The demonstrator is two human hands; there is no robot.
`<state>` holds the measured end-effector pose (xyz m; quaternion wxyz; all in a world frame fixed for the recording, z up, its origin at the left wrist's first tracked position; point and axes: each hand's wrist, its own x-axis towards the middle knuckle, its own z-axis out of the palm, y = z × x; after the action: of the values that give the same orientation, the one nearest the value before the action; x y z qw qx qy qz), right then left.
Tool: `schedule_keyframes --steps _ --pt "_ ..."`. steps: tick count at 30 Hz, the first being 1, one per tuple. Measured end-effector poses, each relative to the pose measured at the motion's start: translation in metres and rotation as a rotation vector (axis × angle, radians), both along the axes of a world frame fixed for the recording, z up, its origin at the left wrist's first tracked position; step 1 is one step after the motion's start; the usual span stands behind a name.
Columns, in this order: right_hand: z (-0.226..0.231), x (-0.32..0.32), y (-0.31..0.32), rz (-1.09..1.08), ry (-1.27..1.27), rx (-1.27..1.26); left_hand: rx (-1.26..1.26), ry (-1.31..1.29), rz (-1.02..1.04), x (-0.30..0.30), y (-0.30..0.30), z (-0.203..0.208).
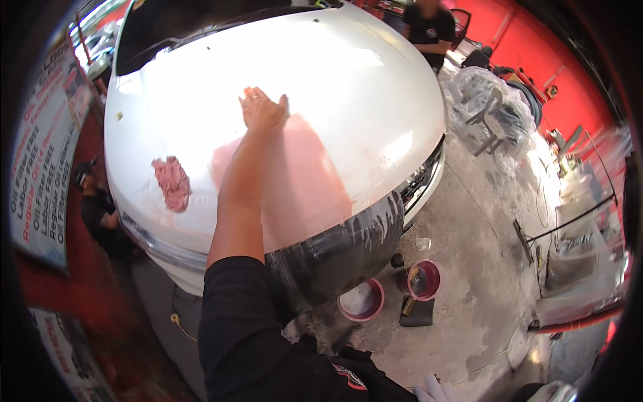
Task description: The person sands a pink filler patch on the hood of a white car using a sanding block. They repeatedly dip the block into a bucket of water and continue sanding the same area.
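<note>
My left hand (262,110) rests palm down on a white car hood (335,74), fingers apart and thumb out to the right. It holds nothing that I can see. Just below the hand, a smooth pink patch (308,174) spreads toward the hood's front edge, and my forearm crosses over part of it. To the left of the arm lies a crumpled pink cloth (172,183) on the hood. The car's front below the hood has a dark, wet-looking surface (335,251) with pale drips. My right hand does not show.
Two reddish tubs (362,299) stand on the concrete floor (469,268), beside a dark flat sheet (418,313). One person (429,30) is at the far right, another (100,211) left of the car. Clear plastic sheeting (489,100) is heaped to the right.
</note>
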<state>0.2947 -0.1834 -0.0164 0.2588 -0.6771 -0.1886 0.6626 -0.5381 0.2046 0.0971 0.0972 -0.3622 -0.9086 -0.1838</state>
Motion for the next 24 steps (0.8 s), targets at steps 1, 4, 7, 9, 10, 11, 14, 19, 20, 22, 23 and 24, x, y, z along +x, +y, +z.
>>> schedule_keyframes --steps 1,4,7,9,10,11,14,19,20,22,23,24 --pt "0.008 0.001 0.008 0.021 0.001 -0.007 -0.038 -0.007 -0.055 0.017 -0.007 -0.003" --pt "0.017 0.002 0.034 0.107 0.057 -0.021 -0.050 -0.023 -0.129 0.059 -0.039 -0.009" --pt "0.025 0.007 0.062 0.161 0.160 0.006 -0.048 -0.015 -0.161 0.092 -0.074 -0.012" --pt "0.027 0.015 0.081 0.166 0.210 0.054 -0.029 0.002 -0.157 0.112 -0.093 -0.024" --pt "0.022 0.019 0.092 0.193 0.167 0.105 -0.020 0.014 -0.158 0.121 -0.103 -0.029" --pt "0.007 0.032 0.096 0.259 0.028 0.174 0.004 0.026 -0.165 0.134 -0.111 -0.036" --pt "-0.001 0.045 0.120 0.360 0.087 0.132 0.066 0.062 -0.172 0.176 -0.138 -0.053" --pt "-0.045 0.129 0.115 0.501 0.021 0.132 0.118 0.160 -0.167 0.252 -0.182 -0.093" --pt "-0.049 0.145 0.110 0.485 0.028 0.109 0.119 0.174 -0.178 0.266 -0.189 -0.102" --pt "-0.059 0.176 0.097 0.430 0.044 0.067 0.119 0.199 -0.198 0.287 -0.208 -0.119" --pt "-0.066 0.188 0.092 0.407 0.049 0.055 0.094 0.198 -0.228 0.293 -0.214 -0.123" --pt "-0.073 0.197 0.087 0.391 0.050 0.041 0.068 0.197 -0.257 0.296 -0.222 -0.127"
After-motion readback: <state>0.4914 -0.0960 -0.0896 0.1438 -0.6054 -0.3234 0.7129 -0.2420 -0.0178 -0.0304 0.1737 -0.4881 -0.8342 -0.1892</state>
